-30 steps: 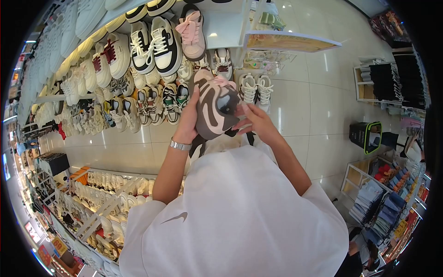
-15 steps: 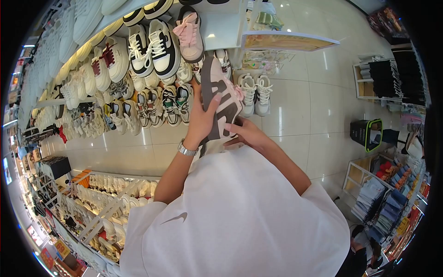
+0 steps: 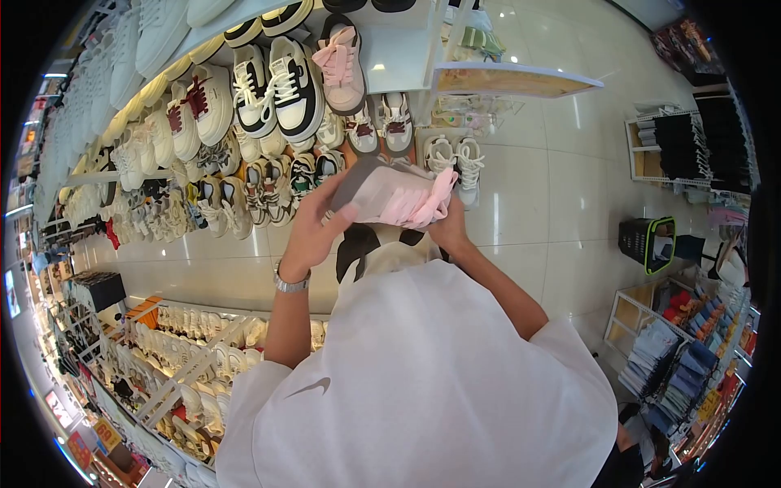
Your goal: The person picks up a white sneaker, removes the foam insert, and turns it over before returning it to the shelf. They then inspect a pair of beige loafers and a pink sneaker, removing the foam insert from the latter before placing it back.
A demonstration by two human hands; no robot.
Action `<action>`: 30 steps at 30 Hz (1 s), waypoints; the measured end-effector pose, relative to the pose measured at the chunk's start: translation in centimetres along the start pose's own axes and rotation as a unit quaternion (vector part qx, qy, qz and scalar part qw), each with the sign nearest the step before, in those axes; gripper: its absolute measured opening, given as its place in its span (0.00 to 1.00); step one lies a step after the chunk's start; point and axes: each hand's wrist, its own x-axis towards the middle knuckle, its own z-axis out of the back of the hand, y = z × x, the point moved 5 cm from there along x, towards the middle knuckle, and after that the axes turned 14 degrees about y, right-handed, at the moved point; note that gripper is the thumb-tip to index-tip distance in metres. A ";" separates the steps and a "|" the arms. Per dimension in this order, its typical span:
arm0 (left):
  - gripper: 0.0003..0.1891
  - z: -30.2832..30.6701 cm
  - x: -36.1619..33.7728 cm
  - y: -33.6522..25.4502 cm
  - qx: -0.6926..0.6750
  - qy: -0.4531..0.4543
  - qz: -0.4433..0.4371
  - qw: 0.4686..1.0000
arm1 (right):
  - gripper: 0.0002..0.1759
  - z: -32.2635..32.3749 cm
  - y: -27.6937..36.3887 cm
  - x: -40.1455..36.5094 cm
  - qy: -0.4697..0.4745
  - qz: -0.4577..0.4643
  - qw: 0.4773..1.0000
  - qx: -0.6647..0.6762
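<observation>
A pink sneaker (image 3: pixel 394 195) with wide pink laces and a grey-brown toe or sole edge lies sideways between my two hands, in front of my chest. My left hand (image 3: pixel 320 224), with a metal watch on the wrist, is at its left end, thumb along the near side and fingers behind. At the laced right end is my right hand (image 3: pixel 449 230), partly covered by the shoe, so its fingers are mostly hidden. A similar pink shoe (image 3: pixel 342 69) stands on the shelf above, beside black and white sneakers (image 3: pixel 290 91).
Shelves of sneakers (image 3: pixel 210 106) run along the left and front. White sneakers (image 3: pixel 469 167) stand just beyond my right hand. A low shoe rack (image 3: pixel 203 342) is behind at left. To the right are a black basket (image 3: pixel 647 242) and clothing racks (image 3: pixel 663 350).
The pink sneaker has turned from upright, sole toward the left, to lying sideways with its laces at the right. My left hand has shifted left and down; my right hand moved to the laced end.
</observation>
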 end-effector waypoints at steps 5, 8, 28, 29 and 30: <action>0.35 -0.3 -0.8 -1.3 0.137 0.032 0.055 0.989 | 0.37 2.9 4.0 1.1 -0.105 0.262 0.953 -0.112; 0.36 -0.2 -1.2 0.6 0.126 0.006 0.075 0.989 | 0.37 3.8 4.4 1.3 -0.126 0.311 0.920 -0.204; 0.41 1.3 -2.7 7.9 -0.435 0.219 0.020 0.873 | 0.50 6.4 8.8 2.5 0.154 -0.060 0.974 0.155; 0.45 1.2 -2.4 6.5 -0.394 0.093 0.067 0.912 | 0.49 5.8 5.8 2.5 0.138 -0.111 0.965 0.193; 0.45 1.5 -2.4 6.6 -0.364 0.079 0.092 0.923 | 0.49 5.2 4.3 2.5 0.124 -0.162 0.951 0.231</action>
